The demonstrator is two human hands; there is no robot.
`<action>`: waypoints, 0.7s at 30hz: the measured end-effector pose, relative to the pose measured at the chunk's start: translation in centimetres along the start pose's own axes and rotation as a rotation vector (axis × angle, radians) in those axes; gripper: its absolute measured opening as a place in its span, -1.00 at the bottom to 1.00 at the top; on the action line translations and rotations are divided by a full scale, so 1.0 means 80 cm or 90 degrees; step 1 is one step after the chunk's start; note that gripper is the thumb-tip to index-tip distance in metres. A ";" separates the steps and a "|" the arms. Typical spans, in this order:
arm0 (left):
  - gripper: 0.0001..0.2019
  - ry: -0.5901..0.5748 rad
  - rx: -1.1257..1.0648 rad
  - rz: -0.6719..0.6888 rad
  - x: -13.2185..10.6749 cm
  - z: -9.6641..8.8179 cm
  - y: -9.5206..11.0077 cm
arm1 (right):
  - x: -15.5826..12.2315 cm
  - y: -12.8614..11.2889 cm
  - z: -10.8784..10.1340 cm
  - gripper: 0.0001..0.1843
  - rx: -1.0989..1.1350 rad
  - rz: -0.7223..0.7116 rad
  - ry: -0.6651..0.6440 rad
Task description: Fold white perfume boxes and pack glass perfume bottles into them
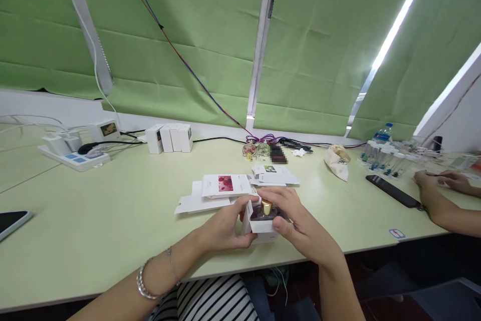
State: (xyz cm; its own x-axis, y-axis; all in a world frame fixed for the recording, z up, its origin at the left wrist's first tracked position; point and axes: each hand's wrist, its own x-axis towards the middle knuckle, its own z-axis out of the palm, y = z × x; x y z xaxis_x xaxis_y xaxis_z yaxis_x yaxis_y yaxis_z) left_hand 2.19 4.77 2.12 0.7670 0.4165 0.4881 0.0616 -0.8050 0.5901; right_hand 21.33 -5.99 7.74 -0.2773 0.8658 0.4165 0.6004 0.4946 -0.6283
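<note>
Holding small white box (260, 225) between us: left hand (225, 228) clamped on its left side, right hand (296, 221) closed over gold-capped bottle (266, 208), upright in box.

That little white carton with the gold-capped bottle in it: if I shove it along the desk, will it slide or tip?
The white carton looks like thin card, so likely light and crushable. The gold-capped bottle sticks out the open top, probably making it top-heavy and apt to tip. Both the left hand and right hand steady it.
</note>
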 end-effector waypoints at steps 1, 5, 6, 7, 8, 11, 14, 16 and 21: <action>-0.35 0.002 -0.001 0.005 0.000 0.001 -0.001 | 0.000 0.001 0.000 -0.51 0.004 0.006 -0.008; -0.35 0.008 -0.003 0.014 0.001 0.002 -0.004 | 0.001 0.004 -0.002 -0.52 -0.003 0.046 -0.022; -0.35 0.011 -0.003 0.014 0.001 0.002 -0.005 | 0.001 0.005 -0.002 -0.53 -0.011 0.057 -0.025; -0.36 0.012 -0.003 0.013 0.002 0.002 -0.004 | 0.001 0.005 -0.003 -0.53 -0.020 0.068 -0.030; -0.36 0.013 -0.003 0.011 0.002 0.002 -0.004 | 0.001 0.005 -0.003 -0.53 -0.029 0.078 -0.037; -0.38 0.016 0.000 -0.001 0.002 0.001 -0.004 | 0.000 0.005 -0.005 -0.50 -0.054 0.124 -0.060; -0.37 0.016 0.006 -0.014 0.001 0.000 -0.005 | -0.001 0.005 -0.008 -0.46 -0.061 0.172 -0.079; -0.37 0.011 0.007 -0.016 0.000 0.000 -0.005 | -0.002 0.004 -0.011 -0.46 -0.053 0.186 -0.079; -0.35 -0.001 0.012 -0.020 -0.001 -0.002 -0.006 | -0.009 0.004 -0.023 -0.59 -0.033 0.176 -0.050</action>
State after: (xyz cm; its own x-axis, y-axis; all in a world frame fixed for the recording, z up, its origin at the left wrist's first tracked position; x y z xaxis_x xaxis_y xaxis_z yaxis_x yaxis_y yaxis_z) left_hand 2.04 5.20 1.89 0.7656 0.4414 0.4679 0.0978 -0.7989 0.5935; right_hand 23.07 -6.60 8.43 -0.1530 0.9716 0.1806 0.6984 0.2356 -0.6758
